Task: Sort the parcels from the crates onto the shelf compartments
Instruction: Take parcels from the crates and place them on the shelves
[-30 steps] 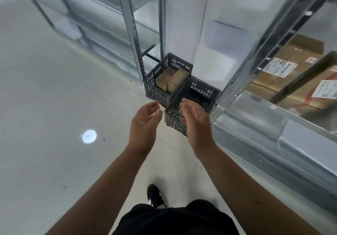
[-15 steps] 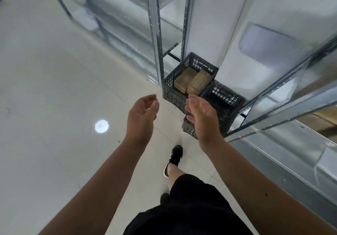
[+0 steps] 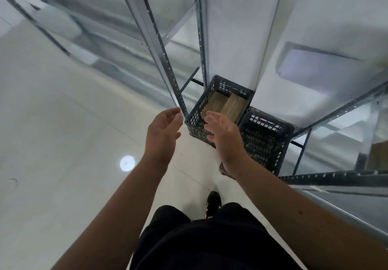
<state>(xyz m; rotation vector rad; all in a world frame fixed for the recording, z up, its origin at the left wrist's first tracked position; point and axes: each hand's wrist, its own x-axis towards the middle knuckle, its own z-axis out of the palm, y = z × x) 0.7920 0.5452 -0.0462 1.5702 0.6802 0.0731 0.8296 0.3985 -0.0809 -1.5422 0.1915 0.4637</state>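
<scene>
Two dark plastic crates stand on the floor at the foot of the metal shelving. The far crate [image 3: 196, 116] holds two brown cardboard parcels [image 3: 225, 106] side by side. The near crate [image 3: 266, 139] sits to its right, its contents too dark to make out. My left hand [image 3: 162, 135] hangs open in the air just left of the far crate, holding nothing. My right hand [image 3: 225, 135] is open too, palm turned left, hovering over the near corner of the far crate and covering part of it.
Galvanised shelf uprights [image 3: 155, 39] rise beside the crates, and a perforated shelf beam [image 3: 336, 178] juts out at the right. A brown box [image 3: 378, 156] shows dimly on a right-hand shelf. Pale tiled floor [image 3: 52, 122] spreads to the left. My foot [image 3: 213, 201] is below my hands.
I have stepped closer to the crates, which now look larger, and the labelled boxes seen earlier at the right have left the view. Both hands stay open and have advanced toward the far crate.
</scene>
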